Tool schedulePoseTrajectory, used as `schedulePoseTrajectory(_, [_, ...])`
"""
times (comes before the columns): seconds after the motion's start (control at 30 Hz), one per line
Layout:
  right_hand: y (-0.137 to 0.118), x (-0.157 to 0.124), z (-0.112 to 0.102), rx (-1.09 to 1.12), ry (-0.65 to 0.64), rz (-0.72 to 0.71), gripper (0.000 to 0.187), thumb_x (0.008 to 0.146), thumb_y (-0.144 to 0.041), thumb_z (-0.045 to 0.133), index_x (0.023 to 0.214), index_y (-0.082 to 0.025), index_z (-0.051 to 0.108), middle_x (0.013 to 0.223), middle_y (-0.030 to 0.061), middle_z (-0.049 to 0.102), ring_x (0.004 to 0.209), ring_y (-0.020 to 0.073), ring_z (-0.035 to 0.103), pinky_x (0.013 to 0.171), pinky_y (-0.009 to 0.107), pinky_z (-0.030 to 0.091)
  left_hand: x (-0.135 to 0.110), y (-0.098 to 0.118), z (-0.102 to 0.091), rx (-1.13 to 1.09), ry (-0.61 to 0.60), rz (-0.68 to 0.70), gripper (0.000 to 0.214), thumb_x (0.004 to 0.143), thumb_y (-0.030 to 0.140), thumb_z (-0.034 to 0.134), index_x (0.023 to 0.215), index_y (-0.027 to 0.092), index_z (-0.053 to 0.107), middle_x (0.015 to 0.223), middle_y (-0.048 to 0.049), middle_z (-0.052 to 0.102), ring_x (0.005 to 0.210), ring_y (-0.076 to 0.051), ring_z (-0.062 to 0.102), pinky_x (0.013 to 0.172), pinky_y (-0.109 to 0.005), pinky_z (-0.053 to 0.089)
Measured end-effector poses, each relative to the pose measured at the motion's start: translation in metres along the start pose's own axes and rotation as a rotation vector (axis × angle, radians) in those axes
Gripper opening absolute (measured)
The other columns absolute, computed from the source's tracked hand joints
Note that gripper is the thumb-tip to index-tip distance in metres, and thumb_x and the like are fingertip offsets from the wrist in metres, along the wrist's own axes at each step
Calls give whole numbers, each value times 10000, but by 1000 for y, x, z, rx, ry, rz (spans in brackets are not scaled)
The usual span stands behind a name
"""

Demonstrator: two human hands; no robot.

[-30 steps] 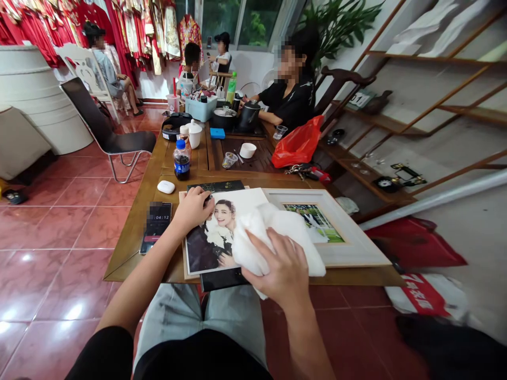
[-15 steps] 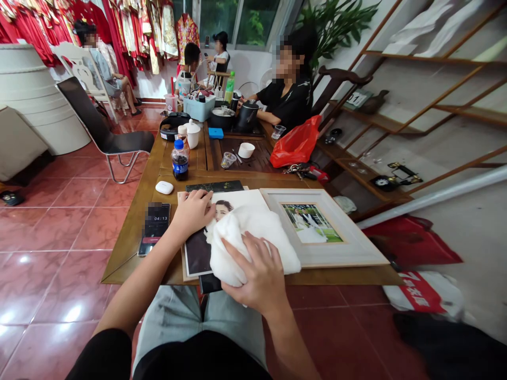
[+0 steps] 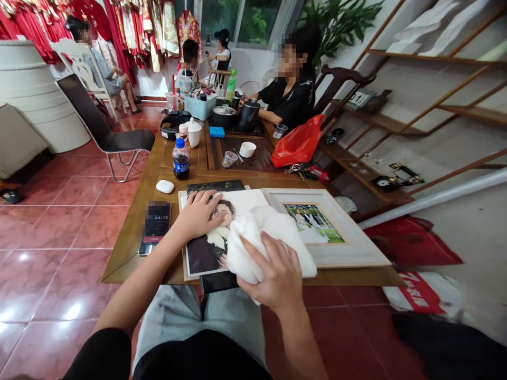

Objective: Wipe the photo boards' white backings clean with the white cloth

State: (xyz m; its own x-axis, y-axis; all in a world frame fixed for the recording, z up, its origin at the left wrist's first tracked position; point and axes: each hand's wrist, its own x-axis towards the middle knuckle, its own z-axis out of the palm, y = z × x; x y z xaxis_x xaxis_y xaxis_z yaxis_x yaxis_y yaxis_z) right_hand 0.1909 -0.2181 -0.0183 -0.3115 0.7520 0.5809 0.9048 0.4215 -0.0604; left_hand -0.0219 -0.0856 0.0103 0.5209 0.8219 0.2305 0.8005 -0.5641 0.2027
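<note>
From the head view, I see the left hand (image 3: 200, 212) laid flat, fingers slightly spread and grasping nothing, on the upper left of a rectangular portrait print (image 3: 219, 244) at the near edge of the brown wooden table (image 3: 132, 240). The right hand (image 3: 277, 274) curls partway closed around a bunched, soft white cloth (image 3: 263, 224) covering the print's right side and overlapping a flat, off-white picture frame (image 3: 364, 250).

The wooden table (image 3: 124, 258) carries stacked pictures (image 3: 208, 253), phone (image 3: 157, 227) and bottle (image 3: 181, 161) (blue-capped).
</note>
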Motion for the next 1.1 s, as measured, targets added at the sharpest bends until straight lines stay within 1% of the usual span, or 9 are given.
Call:
schedulePoseTrajectory(0.1, [14,-5,-1,-57,18,2,605,809,-462,637,1372,-242,618,1317,160,575,1153,370,563,992,509,400,0,1,0,5,6,2,525,995,447,482,1459,202,491,1506,-116,499,1380,-289,450,1201,-469,277])
schedulePoseTrajectory(0.2, [17,-6,-3,-44,7,-19,612,792,-463,649,1366,-253,624,1297,147,588,1167,375,554,1008,515,394,0,2,0,12,4,-1,515,985,437,495,1451,218,501,1502,-107,506,1374,-295,451,1193,-469,286])
schedulePoseTrajectory(0.33, [0,0,-2,46,-17,-63,635,765,-488,654,1361,-268,634,1295,142,600,1198,383,546,1044,539,363,1,2,1,16,9,-12,498,996,412,477,1446,201,512,1492,-113,517,1359,-296,464,1181,-459,301])
schedulePoseTrajectory(0.5, [-27,8,2,127,-67,-139,717,740,-607,652,1386,-297,621,1307,130,616,1243,401,516,1079,567,316,1,0,2,1,18,-5,465,1023,414,443,1448,234,504,1492,-107,514,1365,-287,457,1176,-469,304])
schedulePoseTrajectory(0.6, [-31,9,3,142,-74,-172,732,747,-639,632,1395,-299,615,1314,135,613,1243,394,523,1068,561,323,2,-2,2,-13,8,10,470,1030,437,431,1447,231,503,1483,-109,519,1354,-285,468,1167,-467,314])
schedulePoseTrajectory(0.7, [-19,6,1,120,-55,-151,713,761,-617,628,1392,-286,620,1326,142,604,1236,387,532,1059,546,337,2,-2,2,-13,20,6,472,1015,426,458,1437,223,515,1472,-109,528,1354,-282,470,1165,-453,316])
schedulePoseTrajectory(0.93, [26,-2,-3,19,-13,-74,587,809,-425,622,1370,-254,642,1280,119,624,1204,355,560,1038,495,385,3,-2,2,-18,13,1,473,985,369,482,1436,233,517,1467,-108,525,1349,-291,469,1163,-462,318])
schedulePoseTrajectory(1.0, [28,0,-3,21,-8,-56,558,817,-406,618,1351,-247,656,1280,120,627,1210,354,561,1040,494,383,2,-1,2,-19,15,4,475,986,364,476,1442,234,511,1464,-110,525,1348,-294,467,1162,-469,318])
schedulePoseTrajectory(1.1, [17,6,-3,42,-31,-72,540,827,-406,614,1344,-256,660,1276,117,638,1216,350,560,1055,499,364,2,-1,3,-20,23,2,475,986,368,482,1441,234,510,1464,-113,521,1348,-300,466,1159,-473,321])
